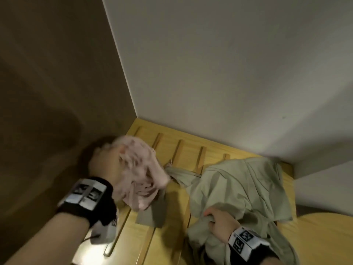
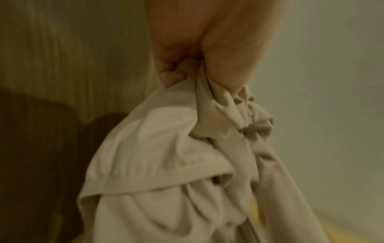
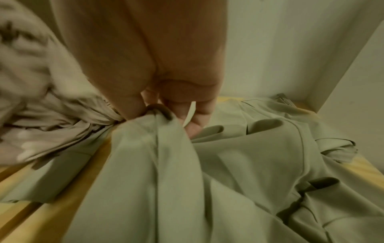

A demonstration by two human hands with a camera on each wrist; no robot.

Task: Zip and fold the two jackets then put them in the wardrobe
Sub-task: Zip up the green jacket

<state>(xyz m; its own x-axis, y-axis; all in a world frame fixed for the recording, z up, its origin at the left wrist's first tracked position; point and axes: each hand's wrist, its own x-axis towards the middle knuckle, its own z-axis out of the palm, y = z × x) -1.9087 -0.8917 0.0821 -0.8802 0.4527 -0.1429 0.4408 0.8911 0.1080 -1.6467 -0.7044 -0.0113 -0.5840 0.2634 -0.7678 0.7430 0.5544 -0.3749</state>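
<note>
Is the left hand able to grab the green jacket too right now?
Probably not: the left hand is full, gripping the bunched pink jacket above the slats. The green jacket lies close, held by the right hand.

One jacket (image 1: 238, 186) lies on the slatted shelf (image 1: 172, 236), the other jacket (image 1: 137, 173) lifted at its left.

Boxed in on two sides: brown side panel (image 1: 47, 83) from 8 to 11 o'clock, white back wall (image 1: 219, 64) from 12 to 2, white partition (image 1: 324, 180) closing in at 3. Slatted wooden shelf (image 1: 177, 150) bare only along the back strip at 12 and at the front between 6 and 7. Middle blocked by the pink patterned jacket (image 1: 137, 173) bunched in the left hand (image 1: 105, 163) at 9, touching the green jacket (image 1: 238, 184) sprawled from centre to 4, gripped by the right hand (image 1: 221, 222).
</note>
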